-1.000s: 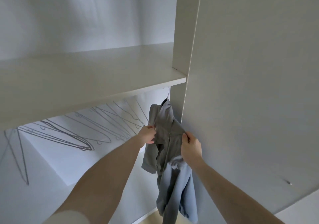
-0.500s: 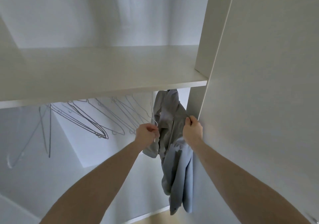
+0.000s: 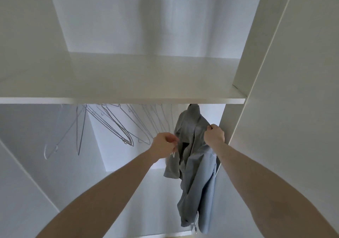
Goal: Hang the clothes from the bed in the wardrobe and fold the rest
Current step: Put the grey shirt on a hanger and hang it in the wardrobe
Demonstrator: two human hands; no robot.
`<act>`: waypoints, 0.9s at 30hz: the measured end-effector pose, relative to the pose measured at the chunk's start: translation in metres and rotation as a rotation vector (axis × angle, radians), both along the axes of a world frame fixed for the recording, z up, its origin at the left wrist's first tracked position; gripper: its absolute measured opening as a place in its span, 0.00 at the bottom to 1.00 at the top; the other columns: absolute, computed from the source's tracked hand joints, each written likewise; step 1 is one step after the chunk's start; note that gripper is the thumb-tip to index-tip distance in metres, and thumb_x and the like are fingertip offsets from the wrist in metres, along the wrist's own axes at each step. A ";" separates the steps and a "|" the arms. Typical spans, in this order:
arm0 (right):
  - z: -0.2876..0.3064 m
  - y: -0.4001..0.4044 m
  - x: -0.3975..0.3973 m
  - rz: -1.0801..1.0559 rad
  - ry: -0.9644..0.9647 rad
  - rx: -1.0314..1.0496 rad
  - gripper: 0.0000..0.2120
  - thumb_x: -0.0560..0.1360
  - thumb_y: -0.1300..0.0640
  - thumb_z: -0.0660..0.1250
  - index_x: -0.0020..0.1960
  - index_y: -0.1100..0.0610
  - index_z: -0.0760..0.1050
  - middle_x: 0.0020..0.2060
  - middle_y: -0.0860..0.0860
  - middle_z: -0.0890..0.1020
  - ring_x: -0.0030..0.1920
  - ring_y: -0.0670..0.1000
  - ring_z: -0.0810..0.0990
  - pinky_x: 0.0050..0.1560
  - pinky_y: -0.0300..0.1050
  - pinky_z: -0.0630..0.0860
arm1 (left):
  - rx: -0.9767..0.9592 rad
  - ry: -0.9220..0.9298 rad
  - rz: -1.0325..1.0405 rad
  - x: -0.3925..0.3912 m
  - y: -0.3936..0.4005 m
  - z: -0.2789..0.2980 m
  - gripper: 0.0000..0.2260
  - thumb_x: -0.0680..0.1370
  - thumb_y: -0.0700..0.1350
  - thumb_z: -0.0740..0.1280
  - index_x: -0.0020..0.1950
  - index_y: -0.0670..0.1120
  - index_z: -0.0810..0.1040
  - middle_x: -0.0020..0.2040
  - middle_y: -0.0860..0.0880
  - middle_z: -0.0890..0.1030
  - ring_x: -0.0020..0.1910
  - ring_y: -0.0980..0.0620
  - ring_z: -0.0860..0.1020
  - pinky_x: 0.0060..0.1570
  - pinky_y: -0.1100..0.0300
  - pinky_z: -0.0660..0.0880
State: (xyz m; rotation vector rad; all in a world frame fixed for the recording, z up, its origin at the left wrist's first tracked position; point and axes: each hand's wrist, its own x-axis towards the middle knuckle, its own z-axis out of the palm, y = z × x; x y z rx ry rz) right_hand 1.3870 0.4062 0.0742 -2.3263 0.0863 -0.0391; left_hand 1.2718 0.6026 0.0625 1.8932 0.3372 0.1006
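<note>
Hanging under the shelf [image 3: 128, 83] at the right end of the wardrobe's lower bay, the grey-blue shirt [image 3: 198, 175] droops in loose folds — its top tucked up against the shelf's underside, its tail trailing down toward the bottom of the view. Whatever it hangs from is hidden by the shelf edge. The right hand [image 3: 215, 134] is curled tight, pinching the cloth at the shirt's upper right, just beside the wardrobe's upright side panel [image 3: 227, 120]. The left hand [image 3: 165, 145] is also curled, at the shirt's left edge; a thin pale end, seemingly wire, pokes out just below it, but whether the fingers have hold of cloth, wire or both cannot be told. Both forearms reach up from the lower corners of the view. Left of the shirt a row of bare wire hangers [image 3: 117, 126] fans out beneath the shelf — the farthest left ones hang apart from the rest, near the left wall.
</note>
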 end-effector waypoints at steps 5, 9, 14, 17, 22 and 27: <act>-0.013 0.000 0.004 0.019 0.067 -0.019 0.13 0.85 0.59 0.55 0.59 0.63 0.76 0.56 0.61 0.81 0.51 0.62 0.77 0.48 0.46 0.71 | -0.035 -0.020 -0.024 0.004 -0.011 0.008 0.11 0.79 0.40 0.72 0.60 0.48 0.79 0.46 0.48 0.85 0.35 0.55 0.85 0.38 0.65 0.82; -0.011 -0.001 0.009 0.068 0.118 -0.059 0.15 0.85 0.56 0.58 0.63 0.62 0.78 0.58 0.60 0.82 0.51 0.59 0.79 0.49 0.45 0.74 | -0.066 -0.003 -0.019 0.012 -0.024 0.014 0.21 0.79 0.39 0.72 0.69 0.52 0.70 0.45 0.49 0.84 0.36 0.54 0.85 0.42 0.57 0.84; -0.011 -0.008 0.013 0.105 0.213 -0.071 0.16 0.79 0.64 0.62 0.65 0.59 0.78 0.54 0.56 0.81 0.50 0.57 0.78 0.48 0.45 0.77 | -0.109 0.016 0.009 0.024 -0.032 0.017 0.22 0.79 0.39 0.72 0.72 0.45 0.74 0.47 0.47 0.85 0.36 0.55 0.86 0.41 0.62 0.83; -0.014 -0.010 0.015 0.111 0.255 -0.057 0.19 0.78 0.67 0.62 0.67 0.58 0.77 0.57 0.57 0.81 0.56 0.59 0.81 0.51 0.47 0.80 | -0.160 0.040 0.008 0.031 -0.034 0.016 0.19 0.77 0.37 0.74 0.68 0.43 0.77 0.47 0.47 0.85 0.34 0.56 0.85 0.45 0.59 0.85; -0.026 -0.012 0.020 0.092 0.298 0.013 0.22 0.77 0.67 0.61 0.69 0.58 0.76 0.57 0.58 0.83 0.49 0.57 0.81 0.46 0.44 0.78 | -0.112 0.031 -0.004 0.034 -0.042 0.007 0.15 0.77 0.38 0.75 0.63 0.43 0.80 0.48 0.46 0.84 0.38 0.51 0.85 0.43 0.60 0.84; -0.035 -0.012 0.018 0.091 0.329 0.053 0.20 0.80 0.65 0.61 0.71 0.58 0.74 0.58 0.59 0.83 0.46 0.56 0.79 0.42 0.42 0.77 | 0.071 0.008 -0.070 0.024 -0.045 -0.003 0.11 0.78 0.37 0.72 0.58 0.47 0.78 0.50 0.44 0.83 0.43 0.48 0.84 0.45 0.60 0.84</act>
